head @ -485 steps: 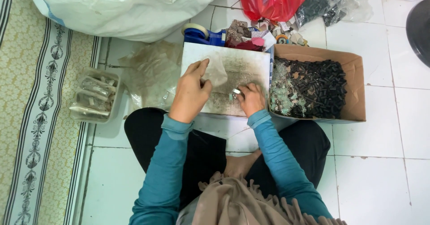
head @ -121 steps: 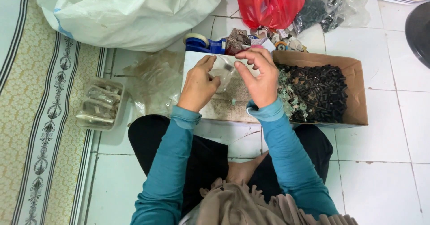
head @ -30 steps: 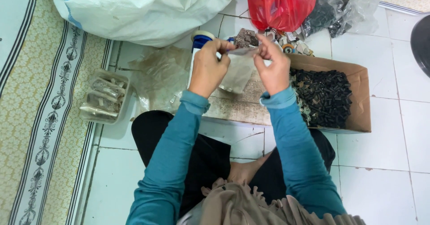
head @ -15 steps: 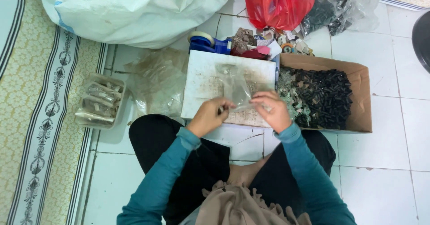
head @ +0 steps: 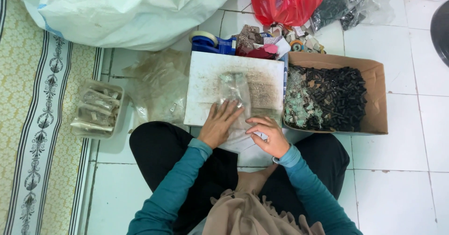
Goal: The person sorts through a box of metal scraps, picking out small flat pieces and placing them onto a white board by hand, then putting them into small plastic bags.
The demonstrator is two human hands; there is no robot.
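A small clear plastic bag (head: 236, 94) lies flat on a white, smudged board (head: 206, 76) in front of my lap. My left hand (head: 220, 125) rests palm down on the bag's near end, fingers spread. My right hand (head: 266, 134) is beside it, fingertips pressing on the bag's near right corner. Neither hand lifts anything. To the right stands a brown cardboard box (head: 379, 104) filled with small black pieces and pale green bits.
A clear tub (head: 96, 109) of filled bags sits left on the tiles, next to a heap of empty clear bags (head: 156, 87). Behind the board are a blue tape dispenser (head: 210, 42), a red bag (head: 285, 1), a big white sack (head: 121, 8) and a patterned rug (head: 32, 122).
Both hands came down from in front of me, where they held the clear bag up, to the board. The bag now lies flat under them.
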